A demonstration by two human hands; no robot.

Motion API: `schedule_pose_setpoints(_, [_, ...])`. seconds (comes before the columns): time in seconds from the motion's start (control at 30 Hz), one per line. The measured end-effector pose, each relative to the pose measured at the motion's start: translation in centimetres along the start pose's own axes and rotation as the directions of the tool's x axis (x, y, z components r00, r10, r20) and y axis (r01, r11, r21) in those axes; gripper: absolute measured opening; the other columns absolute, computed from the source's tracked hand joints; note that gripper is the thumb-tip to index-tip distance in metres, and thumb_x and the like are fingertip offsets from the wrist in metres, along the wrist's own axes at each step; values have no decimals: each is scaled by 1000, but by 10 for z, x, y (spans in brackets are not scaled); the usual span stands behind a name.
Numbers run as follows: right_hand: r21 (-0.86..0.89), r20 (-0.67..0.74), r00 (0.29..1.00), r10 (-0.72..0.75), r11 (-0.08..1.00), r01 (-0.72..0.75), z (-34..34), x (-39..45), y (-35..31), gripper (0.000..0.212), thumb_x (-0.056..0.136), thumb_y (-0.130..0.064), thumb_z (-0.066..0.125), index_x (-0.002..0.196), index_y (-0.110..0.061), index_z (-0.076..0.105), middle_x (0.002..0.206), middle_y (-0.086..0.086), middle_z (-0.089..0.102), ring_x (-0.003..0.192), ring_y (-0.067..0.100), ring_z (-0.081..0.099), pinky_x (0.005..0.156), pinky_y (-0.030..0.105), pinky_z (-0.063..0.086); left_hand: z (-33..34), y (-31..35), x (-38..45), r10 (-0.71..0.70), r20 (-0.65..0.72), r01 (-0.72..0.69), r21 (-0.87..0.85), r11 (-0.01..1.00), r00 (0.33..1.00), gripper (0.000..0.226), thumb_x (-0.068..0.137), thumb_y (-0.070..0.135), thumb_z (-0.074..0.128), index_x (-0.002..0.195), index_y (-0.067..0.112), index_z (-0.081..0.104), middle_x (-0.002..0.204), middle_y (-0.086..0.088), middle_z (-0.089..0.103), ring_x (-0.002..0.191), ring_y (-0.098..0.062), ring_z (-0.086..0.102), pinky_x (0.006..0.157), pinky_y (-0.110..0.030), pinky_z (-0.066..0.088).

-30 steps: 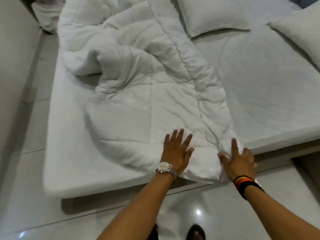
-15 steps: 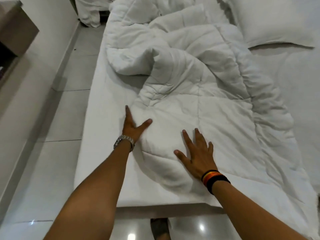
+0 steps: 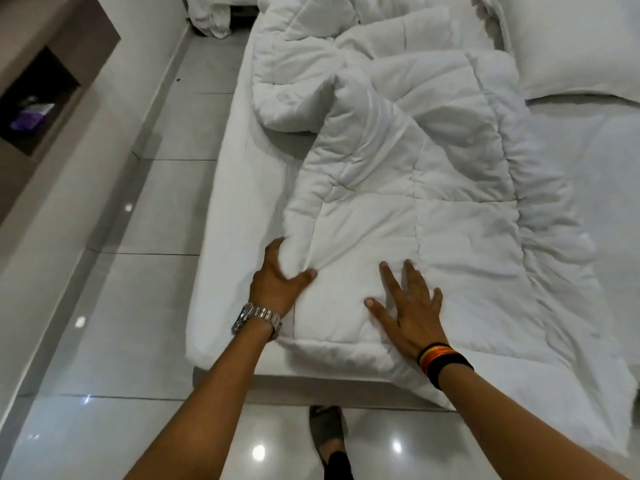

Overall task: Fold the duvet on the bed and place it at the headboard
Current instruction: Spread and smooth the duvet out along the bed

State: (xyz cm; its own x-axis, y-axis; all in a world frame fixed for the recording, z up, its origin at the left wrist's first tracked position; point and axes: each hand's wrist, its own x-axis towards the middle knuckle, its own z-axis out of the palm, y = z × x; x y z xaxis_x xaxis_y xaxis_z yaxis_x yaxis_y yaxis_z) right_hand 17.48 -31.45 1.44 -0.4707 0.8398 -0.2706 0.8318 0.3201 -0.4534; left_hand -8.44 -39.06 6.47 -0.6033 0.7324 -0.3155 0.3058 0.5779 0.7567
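Note:
A white quilted duvet (image 3: 408, 174) lies rumpled along the bed (image 3: 228, 244), bunched toward the far end and flatter near the foot. My left hand (image 3: 277, 278), with a metal watch on the wrist, pinches a fold of the duvet's left edge between thumb and fingers. To its right, my right hand (image 3: 408, 303), wearing striped wristbands, lies flat with fingers spread on the duvet's near part. The duvet's near right corner hangs over the foot of the bed.
A white pillow (image 3: 571, 46) lies at the far right of the bed. Glossy tiled floor (image 3: 138, 306) runs along the left side. A wall shelf niche (image 3: 38, 102) is at upper left. White linen (image 3: 211, 15) is heaped on the floor at the far end. My foot (image 3: 325, 434) stands below the bed's edge.
My left hand has closed on the duvet's left edge, where it lay flat before. My right hand has slid slightly nearer the foot of the bed, and the view has shifted.

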Motion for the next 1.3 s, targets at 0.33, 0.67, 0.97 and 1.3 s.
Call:
schedule_pose_setpoints(0.33, [-273,250,968,-2,959,72,64,-113,10,92,82,-85,-4,164,-43,-3,172,4,-20,159,21,-18,115,73,-17,-30,-130,-124,-494,66,426,417,803,867,129,71,95,47,162,30,-19,166,-19,26,142,-40,42,113,-44,41])
schedule_pose_setpoints(0.67, [-285,103,995,-5,958,34,46,-18,-12,79,98,-78,20,165,-43,-4,173,8,-20,159,31,-17,118,72,-11,5,-113,-27,-351,-122,351,-22,936,929,131,67,75,79,163,27,4,150,-17,49,135,-40,49,104,-47,46])
schedule_pose_setpoints(0.97, [-256,155,985,-79,960,117,80,-24,-20,82,96,-79,18,166,-38,7,174,8,-12,161,27,-11,120,68,-9,-42,-145,-5,-393,-271,428,83,900,879,119,51,63,95,143,21,31,126,-25,64,106,-43,66,82,-47,55])
schedule_pose_setpoints(1.3, [-111,-199,891,407,894,-434,-15,-34,132,78,97,-76,28,165,-43,8,171,17,-22,158,34,-18,117,74,-7,131,-59,-26,283,7,-241,544,804,959,85,94,65,36,163,15,26,167,-22,23,152,-43,23,121,-57,20])
